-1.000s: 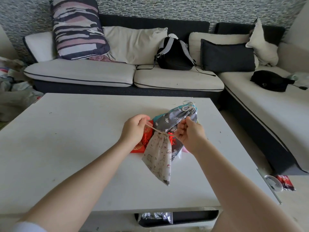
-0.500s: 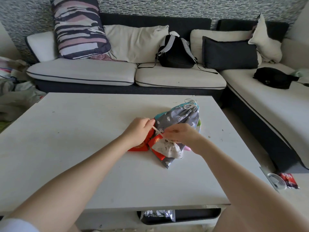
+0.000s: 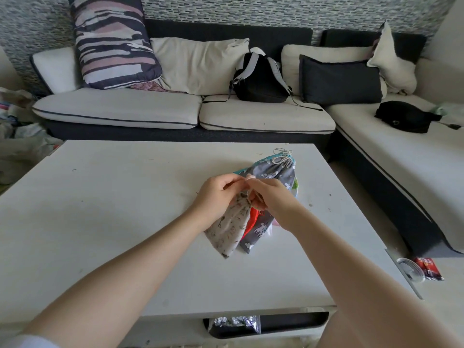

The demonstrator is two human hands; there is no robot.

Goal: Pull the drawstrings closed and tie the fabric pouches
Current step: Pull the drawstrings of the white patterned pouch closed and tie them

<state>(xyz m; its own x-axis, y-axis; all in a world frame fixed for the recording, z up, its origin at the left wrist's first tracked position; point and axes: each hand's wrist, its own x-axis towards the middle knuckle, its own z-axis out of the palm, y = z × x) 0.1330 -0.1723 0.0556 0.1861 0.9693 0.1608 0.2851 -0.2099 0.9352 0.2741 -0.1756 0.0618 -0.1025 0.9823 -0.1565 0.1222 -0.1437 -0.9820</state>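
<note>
The left hand (image 3: 218, 197) and the right hand (image 3: 272, 198) meet over the white table (image 3: 120, 222), fingers curled and pinching the cord at the gathered neck of a beige printed pouch (image 3: 229, 228). The drawstring (image 3: 249, 194) shows only as a short pale strand between the fingertips, so I cannot tell whether a knot is formed. The beige pouch hangs down from the hands toward the tabletop. Just beyond it a grey patterned pouch (image 3: 273, 172) lies on the table, its white cord (image 3: 282, 156) bunched at the far end, with a red pouch (image 3: 252, 219) partly under it. A black backpack (image 3: 259, 80) sits on the sofa (image 3: 266, 116) behind.
</note>
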